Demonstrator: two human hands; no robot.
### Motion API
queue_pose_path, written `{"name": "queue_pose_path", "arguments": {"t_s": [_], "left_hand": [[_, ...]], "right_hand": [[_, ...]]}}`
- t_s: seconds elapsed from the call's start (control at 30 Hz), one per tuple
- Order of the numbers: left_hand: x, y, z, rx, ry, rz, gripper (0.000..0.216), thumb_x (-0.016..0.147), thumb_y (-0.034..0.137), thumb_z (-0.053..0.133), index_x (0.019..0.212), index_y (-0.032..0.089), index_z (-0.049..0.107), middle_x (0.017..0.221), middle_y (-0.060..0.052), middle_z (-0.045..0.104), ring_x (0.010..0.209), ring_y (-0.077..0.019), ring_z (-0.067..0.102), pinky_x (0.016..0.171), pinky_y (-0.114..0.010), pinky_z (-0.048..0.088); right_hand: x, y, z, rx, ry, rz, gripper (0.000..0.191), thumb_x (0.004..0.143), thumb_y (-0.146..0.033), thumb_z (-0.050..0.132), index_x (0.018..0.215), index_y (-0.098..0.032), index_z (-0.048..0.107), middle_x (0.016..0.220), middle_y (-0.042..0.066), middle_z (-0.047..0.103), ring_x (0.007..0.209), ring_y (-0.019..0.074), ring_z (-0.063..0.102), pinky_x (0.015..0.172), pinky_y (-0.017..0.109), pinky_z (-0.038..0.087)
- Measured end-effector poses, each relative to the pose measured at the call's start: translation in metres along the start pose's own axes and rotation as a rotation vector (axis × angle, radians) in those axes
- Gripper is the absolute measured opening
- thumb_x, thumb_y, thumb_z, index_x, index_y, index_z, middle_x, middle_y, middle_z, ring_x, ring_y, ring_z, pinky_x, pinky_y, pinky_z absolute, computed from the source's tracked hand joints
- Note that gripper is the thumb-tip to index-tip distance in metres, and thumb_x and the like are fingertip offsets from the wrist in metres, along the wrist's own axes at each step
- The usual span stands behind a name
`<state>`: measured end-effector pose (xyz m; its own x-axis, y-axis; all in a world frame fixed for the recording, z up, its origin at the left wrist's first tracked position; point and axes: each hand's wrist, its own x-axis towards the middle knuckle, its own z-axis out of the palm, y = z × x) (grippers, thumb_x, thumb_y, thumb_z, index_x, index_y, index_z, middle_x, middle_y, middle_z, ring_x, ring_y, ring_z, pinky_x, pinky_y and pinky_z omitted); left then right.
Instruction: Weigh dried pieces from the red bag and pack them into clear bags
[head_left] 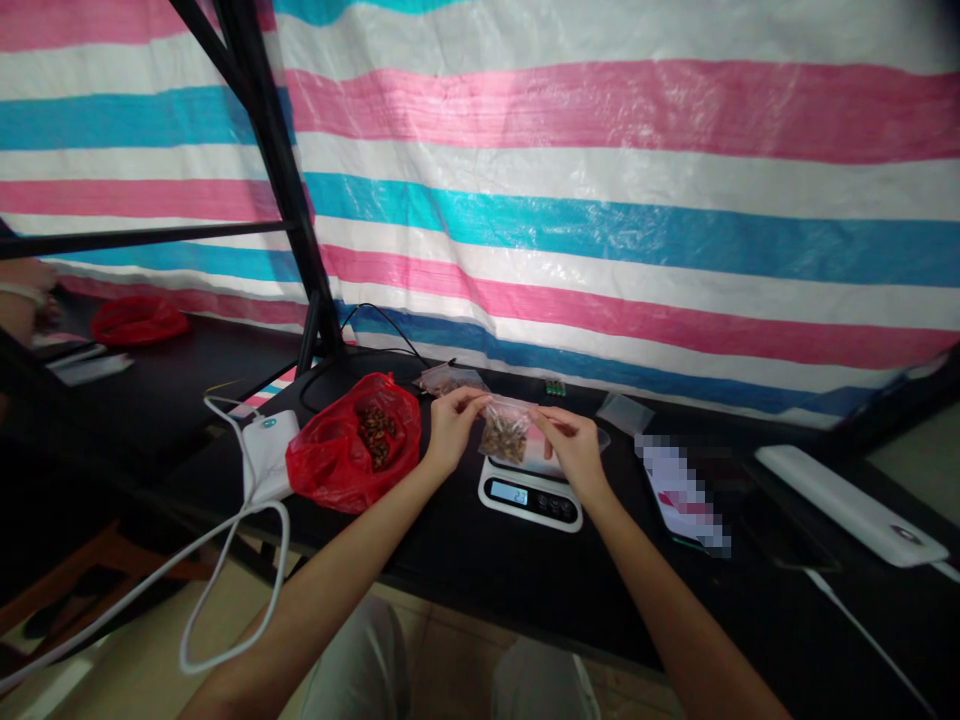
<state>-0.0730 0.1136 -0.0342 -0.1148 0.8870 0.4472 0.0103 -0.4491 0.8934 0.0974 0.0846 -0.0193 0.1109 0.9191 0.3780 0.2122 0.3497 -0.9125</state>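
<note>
A small clear zip bag (504,440) with brown bits in its lower part hangs between my two hands. My left hand (452,425) pinches its top left corner, and my right hand (574,445) pinches the top right corner. Right below the bag is a white digital scale (531,508), its lit display showing a small number that seems to be 2.3. The bag covers part of the weighing plate; whether it touches the plate I cannot tell. To the left of my left hand lies an open red plastic bag (322,470) holding small brown pieces (377,437).
Behind my left hand lies another filled clear bag (450,378). Green batteries (555,387) and a flat clear bag (625,412) lie at the back. A phone (679,495) and white power bank (847,503) are right; a cabled white device (268,455) is left. A co-worker's hand (26,300) shows far left.
</note>
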Motion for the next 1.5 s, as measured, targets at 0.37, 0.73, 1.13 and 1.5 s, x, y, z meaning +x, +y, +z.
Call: {"name": "queue_pose_path", "arguments": {"t_s": [0.37,0.73,1.13,1.5], "left_hand": [[-0.005,-0.001,0.002,0.142,-0.025,0.066,0.02,0.079,0.033,0.056,0.069,0.016,0.062,0.062,0.001,0.057,0.058,-0.0115,0.05,0.056,-0.023,0.039],[-0.01,-0.002,0.007,0.1,-0.117,0.067,0.023,0.078,0.039,0.059,0.081,0.016,0.064,0.075,-0.001,0.063,0.061,-0.0105,0.054,0.055,-0.021,0.042],[-0.011,0.002,0.006,0.209,-0.098,0.122,0.02,0.079,0.033,0.059,0.077,0.015,0.067,0.075,-0.002,0.067,0.064,-0.0119,0.058,0.059,-0.021,0.042],[-0.012,0.007,0.006,0.226,-0.122,0.156,0.021,0.082,0.033,0.054,0.077,0.014,0.063,0.071,-0.001,0.063,0.061,-0.0103,0.053,0.058,-0.02,0.039]], "right_hand": [[-0.003,0.005,0.004,-0.052,0.056,-0.06,0.025,0.069,-0.04,0.065,0.074,-0.016,0.071,0.044,-0.003,0.052,0.034,0.0063,0.035,0.033,0.021,0.027],[-0.001,0.015,-0.004,-0.162,0.015,-0.11,0.028,0.075,-0.044,0.058,0.079,-0.018,0.066,0.044,-0.007,0.045,0.037,0.0068,0.034,0.037,0.02,0.027],[-0.003,0.016,-0.002,-0.255,0.02,-0.249,0.023,0.075,-0.038,0.061,0.073,-0.017,0.068,0.045,-0.004,0.049,0.04,0.0086,0.041,0.041,0.022,0.032],[-0.005,0.009,0.003,-0.16,0.023,-0.235,0.018,0.076,-0.034,0.061,0.073,-0.017,0.067,0.044,-0.005,0.049,0.039,0.0081,0.042,0.04,0.022,0.031]]}}
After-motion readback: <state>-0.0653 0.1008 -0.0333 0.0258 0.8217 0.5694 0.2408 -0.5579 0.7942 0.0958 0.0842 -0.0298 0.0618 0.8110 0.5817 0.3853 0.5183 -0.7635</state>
